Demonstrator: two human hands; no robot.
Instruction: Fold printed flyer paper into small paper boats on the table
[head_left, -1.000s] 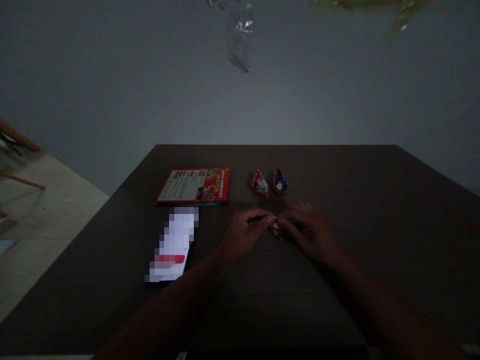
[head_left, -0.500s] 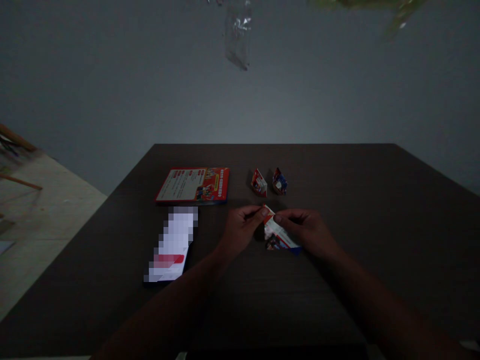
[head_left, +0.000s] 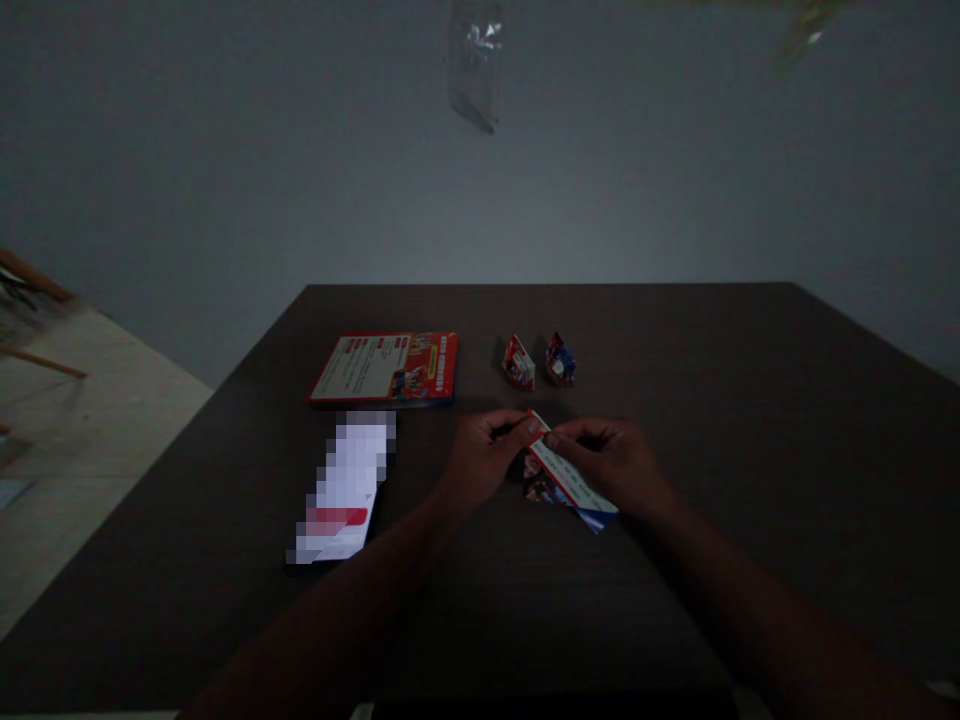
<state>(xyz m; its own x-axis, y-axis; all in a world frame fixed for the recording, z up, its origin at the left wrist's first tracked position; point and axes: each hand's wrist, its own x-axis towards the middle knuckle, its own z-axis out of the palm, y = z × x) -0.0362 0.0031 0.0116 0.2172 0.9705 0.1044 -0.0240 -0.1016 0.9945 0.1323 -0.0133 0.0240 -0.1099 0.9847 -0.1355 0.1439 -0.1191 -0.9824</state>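
A folded piece of printed paper [head_left: 564, 485], white, red and blue, is held between both hands over the dark table [head_left: 750, 420]. My left hand [head_left: 484, 458] pinches its top corner from the left. My right hand [head_left: 615, 462] pinches the same corner from the right, with the paper hanging down toward me. Just beyond the hands stand two small folded paper shapes, one red [head_left: 518, 362] and one blue [head_left: 560, 360].
A red printed booklet [head_left: 388, 368] lies flat at the left of the table's far half. A blurred-out phone [head_left: 345, 488] lies in front of it. A clear plastic scrap [head_left: 474, 65] hangs on the grey wall. Tiled floor shows at left.
The paper was a small bundle hidden between the fingertips; it has since unfolded into a larger flap that hangs below the hands. The hands drew slightly apart.
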